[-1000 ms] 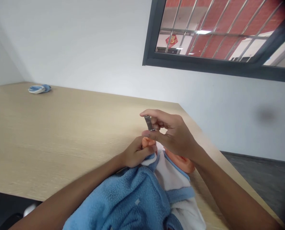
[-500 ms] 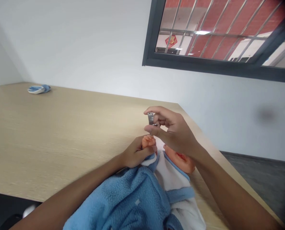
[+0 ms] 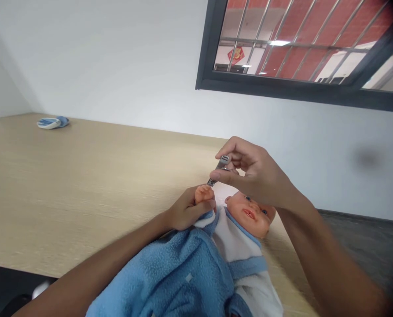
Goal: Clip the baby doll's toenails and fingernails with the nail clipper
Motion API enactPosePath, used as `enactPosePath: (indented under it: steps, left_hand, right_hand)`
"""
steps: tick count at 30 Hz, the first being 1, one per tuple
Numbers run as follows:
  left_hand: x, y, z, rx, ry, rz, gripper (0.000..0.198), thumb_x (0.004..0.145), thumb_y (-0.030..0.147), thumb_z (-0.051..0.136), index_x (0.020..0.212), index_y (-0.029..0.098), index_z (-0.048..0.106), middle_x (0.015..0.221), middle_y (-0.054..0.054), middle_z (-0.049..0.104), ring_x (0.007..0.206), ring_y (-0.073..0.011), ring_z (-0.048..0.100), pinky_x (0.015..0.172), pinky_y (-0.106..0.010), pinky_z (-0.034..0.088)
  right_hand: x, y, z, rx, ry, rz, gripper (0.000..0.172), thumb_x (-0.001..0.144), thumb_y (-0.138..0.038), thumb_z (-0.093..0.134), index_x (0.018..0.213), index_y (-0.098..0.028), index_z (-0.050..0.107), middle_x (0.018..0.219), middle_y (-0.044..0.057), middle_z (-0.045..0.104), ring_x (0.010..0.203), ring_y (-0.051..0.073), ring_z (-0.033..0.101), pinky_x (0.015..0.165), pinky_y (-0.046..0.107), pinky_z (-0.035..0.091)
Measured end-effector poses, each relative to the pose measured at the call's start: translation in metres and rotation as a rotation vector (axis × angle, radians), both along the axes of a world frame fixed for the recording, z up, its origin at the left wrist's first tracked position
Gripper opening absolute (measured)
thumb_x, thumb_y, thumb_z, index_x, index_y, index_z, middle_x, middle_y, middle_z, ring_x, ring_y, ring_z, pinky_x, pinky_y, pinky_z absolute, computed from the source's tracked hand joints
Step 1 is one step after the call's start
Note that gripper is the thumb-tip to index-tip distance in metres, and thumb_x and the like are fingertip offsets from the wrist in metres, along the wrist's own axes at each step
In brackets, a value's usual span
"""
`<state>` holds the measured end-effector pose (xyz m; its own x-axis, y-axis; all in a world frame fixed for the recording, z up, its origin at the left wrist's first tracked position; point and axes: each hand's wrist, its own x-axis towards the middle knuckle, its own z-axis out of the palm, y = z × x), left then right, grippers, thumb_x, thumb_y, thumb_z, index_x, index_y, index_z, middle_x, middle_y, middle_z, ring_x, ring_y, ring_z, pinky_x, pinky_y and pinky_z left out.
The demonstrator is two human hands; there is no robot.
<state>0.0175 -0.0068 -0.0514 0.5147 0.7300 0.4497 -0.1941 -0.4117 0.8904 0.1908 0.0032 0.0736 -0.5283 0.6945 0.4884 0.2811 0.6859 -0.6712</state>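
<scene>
A white wall (image 3: 100,66) stands behind a wood-toned table (image 3: 84,176). A dark-framed window (image 3: 291,44), fitted with metal bars, is set in the wall at upper right. A doll (image 3: 192,268) in blue and white fleecy clothing lies on the table at its near side, head toward the right. The right hand (image 3: 252,169) is raised above the doll's head, thumb and forefinger set a narrow gap apart and gripping a metal clipper. The left hand (image 3: 186,211) is closed around the doll's wrist at the cuff. A small blue and white item (image 3: 53,123) rests at the table's far left, well apart from both hands. The doll's hand (image 3: 203,193) protrudes upward from the left hand's grip. The clipper (image 3: 222,164) is tilted, lower tip beside the doll's fingers; contact cannot be confirmed from this angle.
</scene>
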Motion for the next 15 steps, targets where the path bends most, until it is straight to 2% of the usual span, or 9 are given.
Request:
enactPosePath:
  steps: [4,10,15]
  left_hand:
    - [0.0006,0.0002,0.0002,0.005,-0.002,-0.001,0.034,0.097,0.046,0.056,0.092,0.013,0.062,0.080,0.000,0.061,0.071,-0.0123,0.059,0.067,-0.029,0.052]
    - [0.0010,0.0011,0.0005,0.015,0.008,0.000,0.035,0.098,0.047,0.055,0.092,0.013,0.062,0.080,-0.001,0.061,0.071,-0.0125,0.059,0.068,-0.029,0.052]
    - [0.0001,0.0010,0.0022,0.027,0.025,0.003,0.035,0.098,0.047,0.056,0.089,0.013,0.062,0.079,0.000,0.061,0.070,-0.0121,0.058,0.067,-0.029,0.052]
  right_hand:
    - [0.0020,-0.0025,0.0023,-0.006,-0.020,-0.002,0.034,0.080,-0.038,0.084,0.087,-0.020,0.056,0.063,-0.006,0.047,0.053,0.008,0.036,0.047,0.024,0.029]
    - [0.0026,-0.0043,0.0021,-0.076,-0.035,-0.002,0.043,0.072,-0.036,0.090,0.092,-0.022,0.055,0.066,-0.005,0.054,0.058,0.011,0.048,0.051,0.024,0.038]
    - [0.0033,-0.0038,0.0037,-0.085,-0.052,-0.026,0.044,0.070,-0.037,0.091,0.091,-0.022,0.055,0.070,-0.004,0.057,0.062,0.013,0.052,0.054,0.026,0.041]
